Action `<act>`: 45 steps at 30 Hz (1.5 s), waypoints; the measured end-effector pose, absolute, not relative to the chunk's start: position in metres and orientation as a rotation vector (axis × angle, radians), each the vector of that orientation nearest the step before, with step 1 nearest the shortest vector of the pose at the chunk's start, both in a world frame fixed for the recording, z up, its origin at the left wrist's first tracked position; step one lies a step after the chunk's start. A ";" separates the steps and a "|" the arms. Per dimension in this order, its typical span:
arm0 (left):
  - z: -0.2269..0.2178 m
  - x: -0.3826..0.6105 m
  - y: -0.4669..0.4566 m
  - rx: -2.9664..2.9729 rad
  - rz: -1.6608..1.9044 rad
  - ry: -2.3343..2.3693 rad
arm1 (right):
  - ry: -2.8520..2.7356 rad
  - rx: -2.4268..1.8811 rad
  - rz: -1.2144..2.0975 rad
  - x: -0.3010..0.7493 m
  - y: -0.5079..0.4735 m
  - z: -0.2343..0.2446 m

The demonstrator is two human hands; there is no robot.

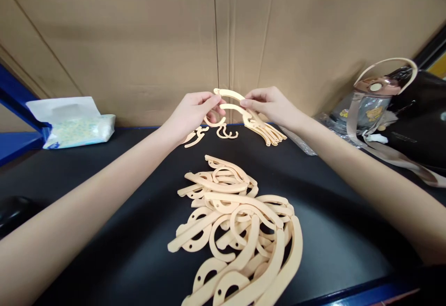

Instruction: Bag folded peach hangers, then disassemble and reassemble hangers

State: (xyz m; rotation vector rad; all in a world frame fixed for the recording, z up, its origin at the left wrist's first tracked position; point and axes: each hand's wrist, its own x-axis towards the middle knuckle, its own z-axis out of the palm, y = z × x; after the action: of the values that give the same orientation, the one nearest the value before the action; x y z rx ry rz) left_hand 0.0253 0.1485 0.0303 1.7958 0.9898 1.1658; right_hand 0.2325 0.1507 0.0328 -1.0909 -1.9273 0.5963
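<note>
Above the far side of the black table, both my hands hold a cream plastic folding hanger (232, 94) made of curved, jointed pieces. My left hand (200, 108) pinches its left end, near a curved hook. On the other end, the fingers of my right hand (266, 101) are closed. Beyond and below my hands lie a few loose hooks (228, 133), some small curved pieces (197, 137) and a fanned bunch of hanger arms (266, 132). Nearer to me spreads a large pile of cream hanger parts (240, 213), overlapping each other.
A soft pack of tissues (81, 127) stands at the back left. To the right are a clear bottle with a handle and strap (371, 104), a black bag (423, 120) and some clear plastic wrap (301, 141). A cardboard wall (156, 41) rises behind the black table (334, 222).
</note>
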 end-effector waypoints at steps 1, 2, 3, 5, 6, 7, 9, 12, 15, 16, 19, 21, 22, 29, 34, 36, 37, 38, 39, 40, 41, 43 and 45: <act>0.031 0.026 0.147 1.805 1.180 1.040 | -1.967 -1.136 0.447 0.236 0.152 0.034; 0.032 0.028 0.144 1.805 1.184 1.071 | -2.014 -1.167 0.281 0.238 0.152 0.035; 0.032 0.030 0.141 1.800 1.176 1.082 | -2.070 -1.186 0.092 0.238 0.150 0.035; 0.032 0.035 0.135 1.775 1.121 1.077 | -2.212 -1.182 -0.328 0.236 0.145 0.034; 0.031 0.038 0.132 1.760 1.083 1.071 | -2.289 -1.168 -0.526 0.234 0.142 0.033; 0.031 0.040 0.130 1.744 1.043 1.063 | -2.361 -1.156 -0.687 0.232 0.138 0.032; 0.030 0.042 0.128 1.715 0.976 1.043 | -2.474 -1.140 -0.863 0.228 0.132 0.031; 0.029 0.042 0.129 1.715 0.948 1.025 | -2.529 -1.136 -0.917 0.224 0.127 0.030; 0.026 0.044 0.130 1.813 0.962 1.079 | -2.530 -1.222 -0.855 0.223 0.131 0.029; 0.023 0.046 0.130 1.848 0.976 1.102 | -2.517 -1.285 -0.795 0.223 0.134 0.028; 0.014 0.050 0.130 1.927 0.997 1.137 | -2.417 -1.452 -0.471 0.232 0.148 0.027; 0.008 0.052 0.135 1.950 0.979 1.173 | -2.279 -1.487 -0.169 0.242 0.158 0.027; 0.006 0.052 0.140 1.944 0.968 1.206 | -2.205 -1.484 -0.041 0.246 0.162 0.027; -0.009 0.055 0.193 1.829 0.880 1.591 | -1.630 -1.367 0.677 0.249 0.170 0.032; -0.018 0.058 0.194 1.834 0.915 1.772 | -1.330 -1.198 1.015 0.247 0.168 0.035; -0.015 0.055 0.188 1.827 0.969 1.744 | -1.240 -1.179 1.045 0.249 0.169 0.034; -0.012 0.052 0.184 1.827 0.978 1.707 | -1.198 -1.169 1.052 0.250 0.170 0.033; -0.008 0.048 0.181 1.806 0.954 1.640 | -1.160 -1.161 1.049 0.251 0.170 0.033; -0.004 0.045 0.178 1.750 0.900 1.536 | -1.132 -1.153 1.038 0.252 0.171 0.032; 0.000 0.041 0.175 1.659 0.831 1.412 | -1.112 -1.146 1.015 0.252 0.172 0.031; 0.003 0.038 0.172 1.544 0.770 1.285 | -1.102 -1.146 0.980 0.252 0.172 0.031; 0.008 0.033 0.167 1.320 0.739 1.094 | -1.124 -1.170 0.884 0.253 0.174 0.031; 0.009 0.032 0.163 1.228 0.824 1.045 | -1.233 -1.228 0.787 0.254 0.175 0.029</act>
State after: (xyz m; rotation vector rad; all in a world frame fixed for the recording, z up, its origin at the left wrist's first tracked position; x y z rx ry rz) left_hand 0.0320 0.1627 0.0091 1.2282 1.0446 0.8236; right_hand 0.2544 0.1753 0.0291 -1.2284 -1.2326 0.7872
